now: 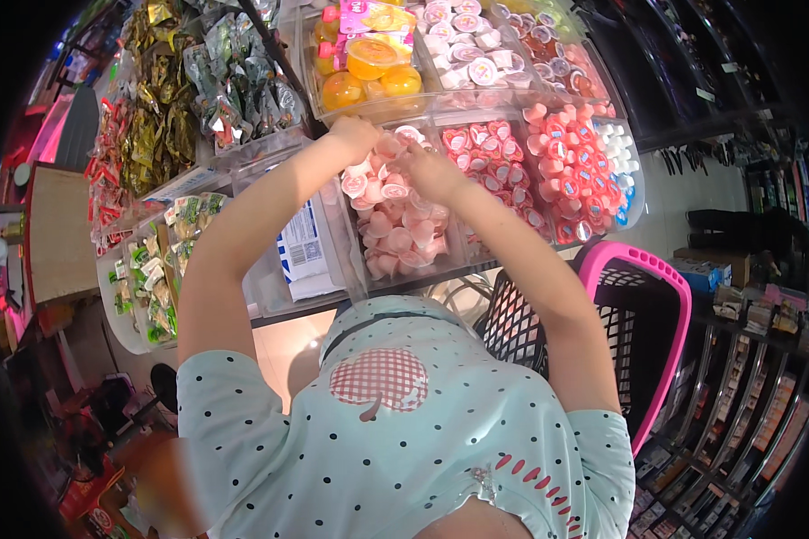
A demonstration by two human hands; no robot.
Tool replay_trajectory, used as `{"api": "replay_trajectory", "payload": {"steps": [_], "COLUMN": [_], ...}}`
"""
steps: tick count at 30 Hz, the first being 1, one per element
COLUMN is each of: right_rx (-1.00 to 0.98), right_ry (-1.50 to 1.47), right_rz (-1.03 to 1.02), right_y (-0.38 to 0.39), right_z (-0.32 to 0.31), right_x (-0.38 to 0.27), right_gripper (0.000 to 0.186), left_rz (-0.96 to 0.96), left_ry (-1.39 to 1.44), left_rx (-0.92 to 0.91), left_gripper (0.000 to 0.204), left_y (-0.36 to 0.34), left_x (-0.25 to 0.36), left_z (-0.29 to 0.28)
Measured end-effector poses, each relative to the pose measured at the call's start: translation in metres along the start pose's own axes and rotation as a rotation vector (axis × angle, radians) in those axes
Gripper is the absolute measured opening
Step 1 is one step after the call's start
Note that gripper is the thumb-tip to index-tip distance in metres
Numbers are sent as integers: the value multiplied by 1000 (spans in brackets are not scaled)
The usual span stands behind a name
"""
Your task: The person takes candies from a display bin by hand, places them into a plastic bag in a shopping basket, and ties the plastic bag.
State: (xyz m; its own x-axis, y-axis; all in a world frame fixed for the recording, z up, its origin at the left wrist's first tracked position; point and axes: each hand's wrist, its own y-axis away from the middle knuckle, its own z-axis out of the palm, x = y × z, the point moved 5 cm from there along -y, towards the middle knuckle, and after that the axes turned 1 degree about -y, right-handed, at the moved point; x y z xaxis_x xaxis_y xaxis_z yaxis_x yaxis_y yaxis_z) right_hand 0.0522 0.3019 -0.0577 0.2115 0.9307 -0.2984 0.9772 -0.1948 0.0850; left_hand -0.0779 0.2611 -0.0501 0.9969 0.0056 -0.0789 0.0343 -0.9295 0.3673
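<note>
Both hands are down among the pale pink jelly cups [397,235], heaped in a clear bin in front of me. My left hand [355,135] is at the bin's far left corner, its fingers curled in against the cups. Close to its right, my right hand [430,172] reaches into the same heap with bent fingers. The fingertips of both hands are partly hidden, so what they pinch cannot be made out. Heart-shaped red jelly cups [503,184] fill the adjoining bin on the right.
Orange fruit-shaped containers [342,90] and white-lidded cups [481,70] stand in bins behind. Left are dark wrapped sweets [157,108] and a bin with a white packet [304,251]. Pink-red bottle-shaped cups [568,171] sit right. A black basket with pink rim [683,296] is beside my right arm.
</note>
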Motion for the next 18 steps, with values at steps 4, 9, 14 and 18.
{"api": "replay_trajectory", "payload": {"steps": [4,9,14,18], "right_rx": [-40,328,581,819], "right_ry": [-9,-58,-785,-1384], "right_rz": [51,59,347,389], "right_y": [24,107,261,399], "right_z": [-75,-192,-226,-196], "right_x": [-4,-8,20,39], "right_gripper": [32,34,26,30], "left_rz": [12,120,339,424], "left_ry": [121,373,505,746], "left_rx": [66,605,941,1100], "left_gripper": [33,28,19,14], "left_y": [18,53,88,86], "left_x": [10,39,83,114], "left_z": [-46,-131,-207,-257]}}
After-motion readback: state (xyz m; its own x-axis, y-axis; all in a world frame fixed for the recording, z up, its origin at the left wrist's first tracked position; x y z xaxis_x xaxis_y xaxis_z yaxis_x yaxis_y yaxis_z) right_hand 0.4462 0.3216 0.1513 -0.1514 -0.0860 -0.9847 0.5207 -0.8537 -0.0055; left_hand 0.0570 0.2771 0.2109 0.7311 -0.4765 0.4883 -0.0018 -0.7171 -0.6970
